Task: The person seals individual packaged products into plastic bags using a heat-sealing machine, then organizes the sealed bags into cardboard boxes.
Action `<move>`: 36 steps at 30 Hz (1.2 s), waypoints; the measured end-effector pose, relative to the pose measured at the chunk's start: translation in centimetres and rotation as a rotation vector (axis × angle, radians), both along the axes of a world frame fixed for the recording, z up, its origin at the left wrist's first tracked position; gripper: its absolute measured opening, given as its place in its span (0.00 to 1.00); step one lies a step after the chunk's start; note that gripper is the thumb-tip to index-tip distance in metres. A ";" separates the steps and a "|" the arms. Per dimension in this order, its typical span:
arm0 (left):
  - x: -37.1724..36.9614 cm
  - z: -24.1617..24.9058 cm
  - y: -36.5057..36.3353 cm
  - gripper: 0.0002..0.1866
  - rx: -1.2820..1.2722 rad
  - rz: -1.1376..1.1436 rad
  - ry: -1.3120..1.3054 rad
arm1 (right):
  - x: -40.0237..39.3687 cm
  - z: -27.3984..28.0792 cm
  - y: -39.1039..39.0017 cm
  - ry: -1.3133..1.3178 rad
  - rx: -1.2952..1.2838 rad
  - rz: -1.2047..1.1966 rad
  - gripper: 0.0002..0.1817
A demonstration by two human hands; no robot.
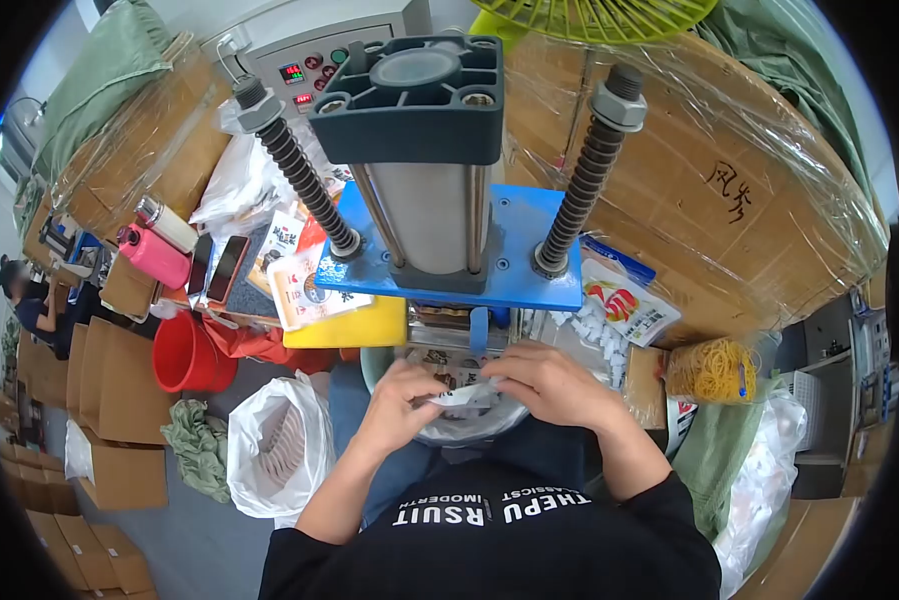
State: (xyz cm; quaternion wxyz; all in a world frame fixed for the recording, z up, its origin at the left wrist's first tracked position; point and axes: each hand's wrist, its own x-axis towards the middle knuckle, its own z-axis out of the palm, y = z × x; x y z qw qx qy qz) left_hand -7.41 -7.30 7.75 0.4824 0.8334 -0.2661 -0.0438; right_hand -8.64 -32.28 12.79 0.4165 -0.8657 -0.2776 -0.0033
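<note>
Both hands are in front of a press with a blue plate [529, 230], above a bin lined with clear plastic [474, 430] between my knees. My left hand [401, 395] pinches one end of a small white plastic strip [459, 397]. My right hand [554, 382] has its fingers closed at the strip's other end. Under the press, just behind the hands, lies a piece of printed film [449, 362], partly hidden by them. A yellow block [354, 330] with printed pouches [304, 290] on it sits left of the press.
Small white pieces [599, 335] and a printed pouch [634, 305] lie to the right, near a tub of rubber bands [711, 370]. At left are a red bucket [184, 355], a white bag [279, 445], a pink bottle [154, 257] and phones [229, 268]. A person [34, 310] is far left.
</note>
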 end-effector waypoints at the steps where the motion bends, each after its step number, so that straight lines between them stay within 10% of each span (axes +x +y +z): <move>1: -0.3 -0.1 -0.1 0.10 -0.001 0.003 -0.001 | 0.1 0.1 0.1 0.053 -0.040 0.052 0.13; 4: -1.8 -2.4 0.2 0.10 -0.324 -0.003 0.745 | -0.6 -1.7 0.9 0.043 0.160 -0.028 0.16; 7: -1.9 -2.8 -0.8 0.10 -0.501 0.094 0.918 | -1.5 -3.7 1.5 0.455 0.407 -0.249 0.20; 21: 4.6 -7.2 -2.1 0.11 -0.703 0.378 0.948 | -0.1 -5.9 -4.5 -0.029 0.034 -0.681 0.14; 25: 6.0 -3.7 1.1 0.10 -0.095 0.387 0.483 | 0.6 -9.3 -4.5 -0.128 -0.290 -0.680 0.16; 28: 8.3 -2.7 6.1 0.24 0.389 0.678 -0.525 | -0.1 -9.0 -4.5 -0.088 -0.267 -0.713 0.12; 36: 4.0 -6.0 9.0 0.21 0.395 0.388 -0.473 | -1.0 -10.2 -6.0 -0.026 0.080 -0.792 0.11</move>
